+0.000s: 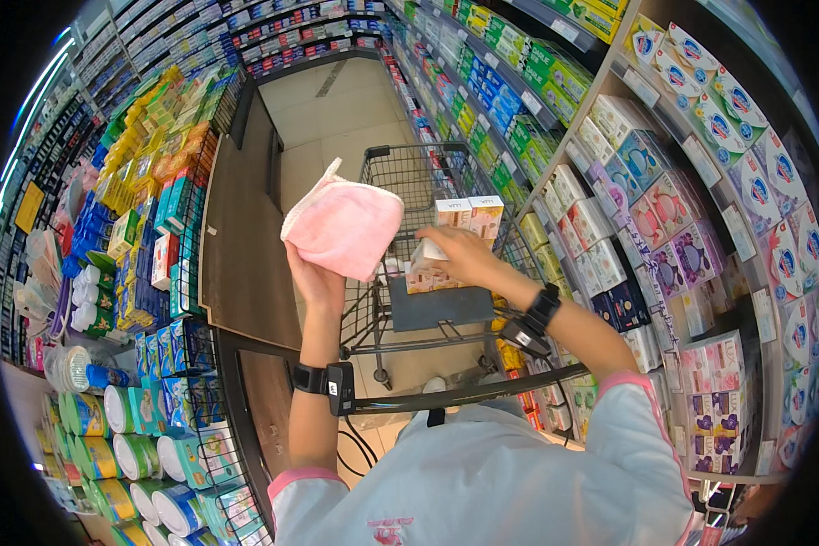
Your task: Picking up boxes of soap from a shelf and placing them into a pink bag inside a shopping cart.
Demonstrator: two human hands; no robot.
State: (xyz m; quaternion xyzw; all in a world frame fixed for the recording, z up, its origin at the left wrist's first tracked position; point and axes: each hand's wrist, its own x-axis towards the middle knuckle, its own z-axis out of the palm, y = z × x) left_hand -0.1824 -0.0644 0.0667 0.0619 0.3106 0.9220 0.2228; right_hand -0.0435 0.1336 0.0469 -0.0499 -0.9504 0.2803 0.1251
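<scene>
My left hand (315, 281) is raised left of the shopping cart and holds up a folded pink cloth (345, 222) with a pale edge. Over the cart, my right hand (461, 251) has its fingers around a small white box (426, 255). Just beyond and beneath that hand, Lux soap boxes (486, 213) stand stacked in the wire shopping cart (397, 179). A dark flat panel (442, 307) lies at the near end of the cart. Both wrists wear black straps with small devices.
Right of the cart rise shelves (565, 147) of toothpaste and boxed soap. On the left stands a wooden display unit (246, 225) with wire baskets of packaged goods. The cart's handle (464, 396) crosses before my body. Tiled floor (334, 109) runs ahead between the shelves.
</scene>
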